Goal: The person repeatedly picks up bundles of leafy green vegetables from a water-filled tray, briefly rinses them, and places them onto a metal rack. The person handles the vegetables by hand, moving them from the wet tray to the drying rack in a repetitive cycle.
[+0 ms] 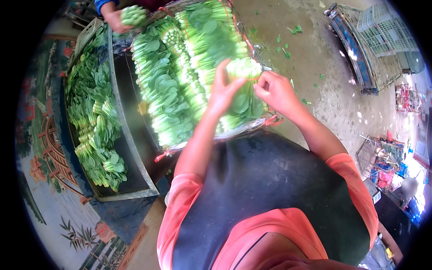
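Note:
A bunch of leafy greens with pale stems [244, 68] lies under my two hands, a thin orange band round its stems. My left hand [225, 86] has thumb and fingers spread at the bunch's left side; whether it grips is unclear. Bent fingers of my right hand [272, 88] pinch the orange band [251, 79] at the bunch's right edge. Beneath and beside it, rows of banded greens [162, 84] fill a large crate lined with clear plastic [241, 132].
A metal-edged trough [125, 135] at the left holds more greens [96, 114]. At the top left, another person's hand [118, 21] holds a bunch. Loose leaves [287, 53] lie on the wet floor. A cart [352, 54] with a plastic crate [384, 30] stands at the upper right.

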{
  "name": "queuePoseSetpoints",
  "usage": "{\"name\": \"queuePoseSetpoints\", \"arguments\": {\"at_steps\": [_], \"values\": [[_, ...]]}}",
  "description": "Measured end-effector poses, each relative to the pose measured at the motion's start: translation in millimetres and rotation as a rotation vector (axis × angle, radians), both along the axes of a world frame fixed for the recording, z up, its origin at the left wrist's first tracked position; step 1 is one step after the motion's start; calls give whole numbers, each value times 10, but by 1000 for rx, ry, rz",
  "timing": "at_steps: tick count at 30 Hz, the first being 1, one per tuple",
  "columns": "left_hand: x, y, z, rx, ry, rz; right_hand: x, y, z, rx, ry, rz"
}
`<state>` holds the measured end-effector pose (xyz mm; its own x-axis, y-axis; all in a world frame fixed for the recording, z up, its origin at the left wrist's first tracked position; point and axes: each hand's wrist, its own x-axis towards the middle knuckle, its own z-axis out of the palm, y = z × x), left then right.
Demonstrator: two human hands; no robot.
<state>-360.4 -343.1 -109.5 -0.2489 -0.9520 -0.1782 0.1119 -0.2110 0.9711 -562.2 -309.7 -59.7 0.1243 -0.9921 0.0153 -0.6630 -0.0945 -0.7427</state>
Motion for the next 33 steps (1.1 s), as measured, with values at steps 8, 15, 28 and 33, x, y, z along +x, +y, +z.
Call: {"name": "queuePoseSetpoints", "arguments": {"at_steps": [8, 15, 28, 33], "values": [[216, -426, -166, -149, -150, -339, -519, -99, -129, 625, -351, 344], [-48, -648, -686, 45, -367, -825, -1323, 373, -225, 584, -525, -184], [-490, 360, -1941, -356, -730, -925, -2338, 1493, -1365, 505, 808, -508], [-356, 378, -1984, -477, -610, -743, -1544, 899, -1737, 598, -261, -436]]}}
